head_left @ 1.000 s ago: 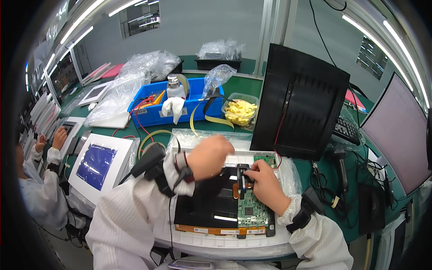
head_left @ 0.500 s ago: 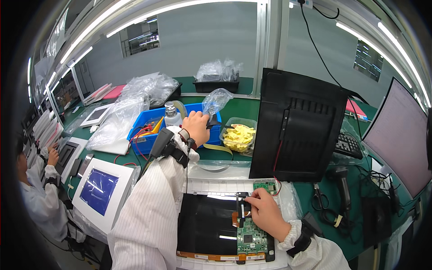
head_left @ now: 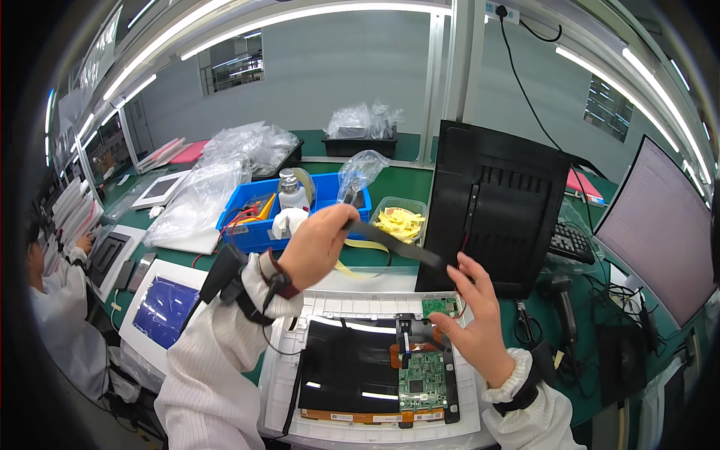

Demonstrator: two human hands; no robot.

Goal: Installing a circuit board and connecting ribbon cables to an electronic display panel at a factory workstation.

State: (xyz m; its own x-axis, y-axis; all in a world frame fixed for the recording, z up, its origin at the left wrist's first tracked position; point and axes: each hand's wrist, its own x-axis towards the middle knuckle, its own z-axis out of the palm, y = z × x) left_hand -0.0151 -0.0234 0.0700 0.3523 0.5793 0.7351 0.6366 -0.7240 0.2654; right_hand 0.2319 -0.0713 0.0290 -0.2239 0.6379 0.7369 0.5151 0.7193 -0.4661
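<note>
My left hand (head_left: 319,247) is closed on a long, narrow dark strip (head_left: 401,245), smeared by motion, whose exact kind I cannot make out. It slants down to the right over the white frame. My right hand (head_left: 480,322) is open, thumb and fingers apart; its fingertips are close to the strip's far end, and I cannot tell whether they touch. Below lies a white frame (head_left: 281,375) holding a dark display panel (head_left: 349,367). On the panel's right side are a green circuit board (head_left: 424,379) and an orange flex cable (head_left: 394,356). A smaller green board (head_left: 439,306) sits above.
A blue bin (head_left: 244,238) with a bottle (head_left: 292,193) stands behind my left hand, beside a tub of yellow pieces (head_left: 400,223). A black cover (head_left: 491,210) stands upright at right, near scissors (head_left: 527,326), a scanner (head_left: 562,311) and a monitor (head_left: 664,232). Another person (head_left: 71,330) sits left.
My left hand has come from the blue bin toward me, bringing the dark strip over the frame. My right hand has lifted off the panel's connector area and spread its fingers.
</note>
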